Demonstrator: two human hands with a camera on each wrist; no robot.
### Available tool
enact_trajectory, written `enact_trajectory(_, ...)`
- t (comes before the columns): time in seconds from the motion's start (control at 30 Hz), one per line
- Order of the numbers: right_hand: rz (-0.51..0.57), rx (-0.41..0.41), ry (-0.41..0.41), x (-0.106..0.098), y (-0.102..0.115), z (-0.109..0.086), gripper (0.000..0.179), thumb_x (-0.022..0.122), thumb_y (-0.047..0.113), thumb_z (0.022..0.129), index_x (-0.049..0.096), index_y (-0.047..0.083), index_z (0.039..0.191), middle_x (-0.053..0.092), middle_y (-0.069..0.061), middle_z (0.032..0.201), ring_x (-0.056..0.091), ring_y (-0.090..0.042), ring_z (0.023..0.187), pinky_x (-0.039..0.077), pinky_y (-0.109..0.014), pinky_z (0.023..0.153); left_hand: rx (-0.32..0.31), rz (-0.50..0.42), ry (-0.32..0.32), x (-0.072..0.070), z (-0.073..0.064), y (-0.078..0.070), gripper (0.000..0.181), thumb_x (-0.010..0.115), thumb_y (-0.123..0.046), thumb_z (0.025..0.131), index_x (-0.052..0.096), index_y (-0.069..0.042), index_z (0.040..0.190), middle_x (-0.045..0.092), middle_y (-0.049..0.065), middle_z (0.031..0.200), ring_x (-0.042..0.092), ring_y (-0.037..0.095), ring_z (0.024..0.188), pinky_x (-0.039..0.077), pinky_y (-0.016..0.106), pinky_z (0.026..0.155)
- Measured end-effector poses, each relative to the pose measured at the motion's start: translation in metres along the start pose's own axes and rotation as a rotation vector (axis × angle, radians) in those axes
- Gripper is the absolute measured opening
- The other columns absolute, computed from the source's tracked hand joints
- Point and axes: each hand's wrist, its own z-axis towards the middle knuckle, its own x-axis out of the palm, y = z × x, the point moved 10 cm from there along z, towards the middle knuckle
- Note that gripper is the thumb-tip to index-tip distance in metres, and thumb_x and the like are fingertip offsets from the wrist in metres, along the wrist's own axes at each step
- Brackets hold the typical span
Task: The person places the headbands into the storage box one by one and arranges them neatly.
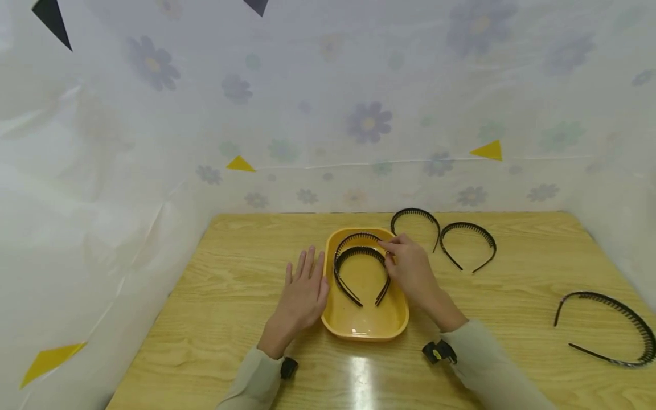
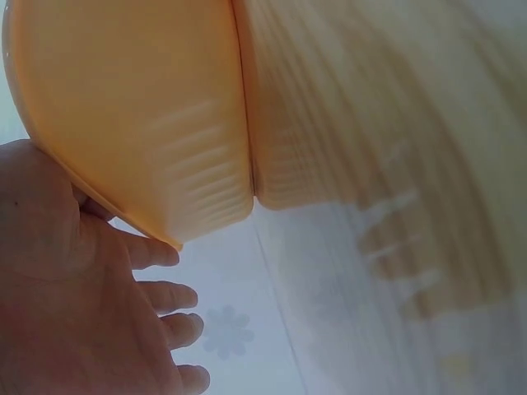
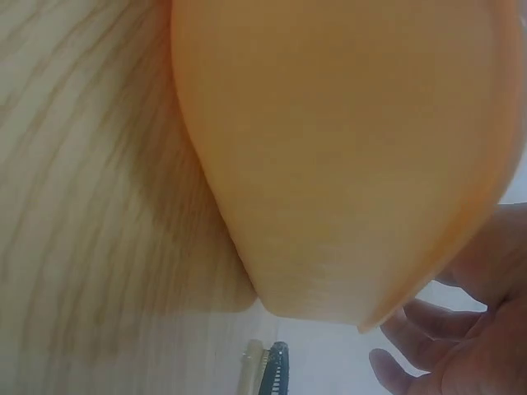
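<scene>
So the outer headband is sitting inside the yellow tray, arching around an inner headband, and both are lying with their ends pointing toward the person. The right hand is pinching that outer one on its right side, thumb and fingers closing in a narrow grip just over the tray's right rim. The left hand isn't gripping anything: it's resting against the tray's left side, fingers pretty much straight.

Beyond the tray, one headband is lying just behind its right corner, another is lying near that one, and a third is lying well apart by the right edge. Everything's resting on a wood-grain table. Light sleeves are covering the arms, and a flower-print sheet is hanging behind, with yellow triangles showing on it.
</scene>
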Motion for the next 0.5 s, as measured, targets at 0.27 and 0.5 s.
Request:
enact_trajectory(0.27,-0.054,-0.065,-0.021,0.008,0.006,0.0,0.033,0.071,-0.011,0.084,0.077,-0.003,0.115,0.068,-0.018,0.098,0.063,-0.026,0.077,0.052,-0.033,0.061,-0.001,-0.011,0.004,0.001,-0.001,0.002,0.058,0.027,-0.029,0.112,0.019,-0.005,0.164,0.006,0.017,0.171,0.002,0.034,0.157,0.005,0.062,0.122)
enact_trajectory(0.5,-0.104,-0.108,-0.028,0.014,0.011,-0.003,0.029,0.072,-0.01,0.083,0.078,-0.003,0.11,0.07,-0.018,0.097,0.067,-0.033,0.084,0.055,-0.049,0.072,0.001,0.003,0.008,0.001,0.001,0.001,0.058,0.028,-0.029,0.112,0.019,-0.005,0.164,0.006,0.017,0.171,0.002,0.035,0.157,0.006,0.061,0.122)
